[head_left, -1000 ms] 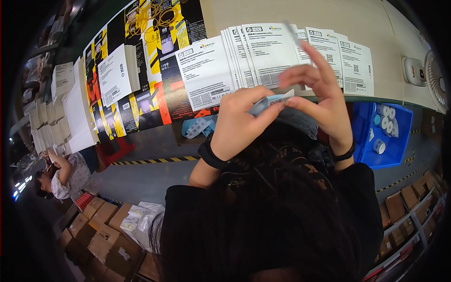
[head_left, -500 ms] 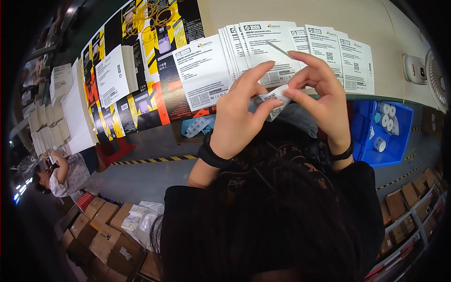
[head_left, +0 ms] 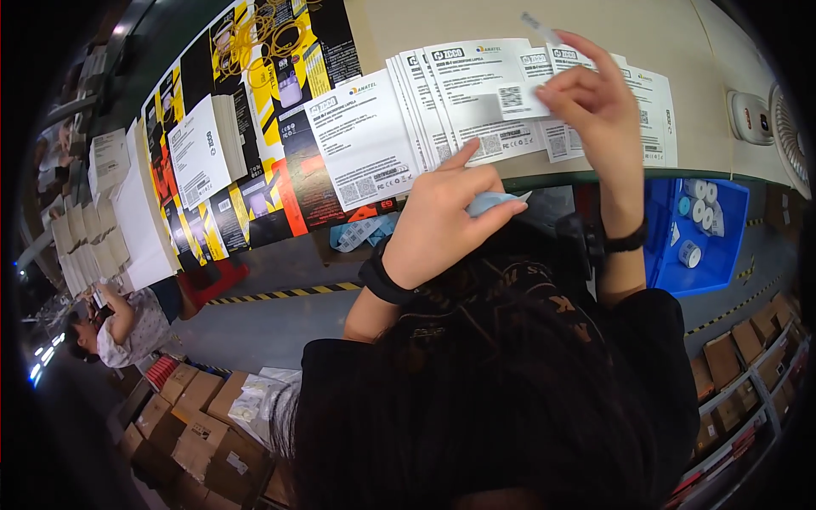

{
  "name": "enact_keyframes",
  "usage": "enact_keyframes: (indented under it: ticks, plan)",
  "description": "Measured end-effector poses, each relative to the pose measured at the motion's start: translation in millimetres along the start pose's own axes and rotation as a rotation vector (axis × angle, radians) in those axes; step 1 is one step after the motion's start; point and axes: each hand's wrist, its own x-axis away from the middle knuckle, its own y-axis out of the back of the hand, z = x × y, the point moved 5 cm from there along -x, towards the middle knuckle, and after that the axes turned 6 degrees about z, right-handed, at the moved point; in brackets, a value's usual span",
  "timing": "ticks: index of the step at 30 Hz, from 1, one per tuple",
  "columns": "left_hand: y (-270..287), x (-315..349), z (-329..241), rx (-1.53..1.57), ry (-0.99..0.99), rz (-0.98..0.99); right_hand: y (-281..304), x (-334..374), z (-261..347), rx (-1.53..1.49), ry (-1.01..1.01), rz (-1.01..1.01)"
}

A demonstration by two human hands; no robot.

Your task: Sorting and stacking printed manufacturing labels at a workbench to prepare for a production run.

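Note:
My right hand [head_left: 591,106] is raised over the printed sheets, its thumb and fingers pinching a small white label [head_left: 512,100] with a square code. A thin pale strip [head_left: 541,30] sticks out from its index fingertip; what kind it is, I cannot make out. My left hand [head_left: 450,208] is closed at the table's front edge. Between its thumb and curled fingers is a light blue piece [head_left: 493,202] with a pale pointed end, perhaps label backing. The left index finger points at the fanned row of white printed sheets [head_left: 459,76], by their lower edge.
Left of the sheets, a stack of white cards [head_left: 200,153] and yellow rubber bands [head_left: 255,42] lie on printed packaging sheets [head_left: 293,136]. A small fan [head_left: 790,140] stands at right. Below the table edge is a blue bin [head_left: 722,255] with label rolls. A person [head_left: 140,323] is at far left.
My right hand has moved up and away from my left, carrying the label out over the sheets. The left hand stays near the table edge with the light blue piece.

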Motion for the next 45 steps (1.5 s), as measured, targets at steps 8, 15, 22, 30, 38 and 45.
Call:
enact_keyframes:
  ticks: [8,15,22,30,38,45]
  plan:
    - [-6.9,-0.9,10.9,-0.006,-0.002,-0.028,-12.0,-13.0,-31.3,0.070,-0.083,0.045]
    - [-8.7,-1.4,13.3,-0.041,0.007,0.006,-14.9,-11.6,-33.7,0.092,-0.079,0.052]
    - [-9.3,-0.5,16.5,-0.022,0.020,-0.009,-15.0,-11.8,-34.4,0.102,-0.081,0.035]
    - [-10.1,1.3,20.9,-0.027,0.062,-0.005,-17.8,-10.3,-34.2,0.170,-0.108,0.028]
    - [-9.1,-1.5,17.6,-0.024,0.089,0.031,-28.5,-5.2,-26.9,0.415,0.011,-0.046]
    - [-10.7,1.5,16.3,-0.020,0.048,-0.004,-25.9,-10.7,-26.7,0.672,0.050,-0.167]
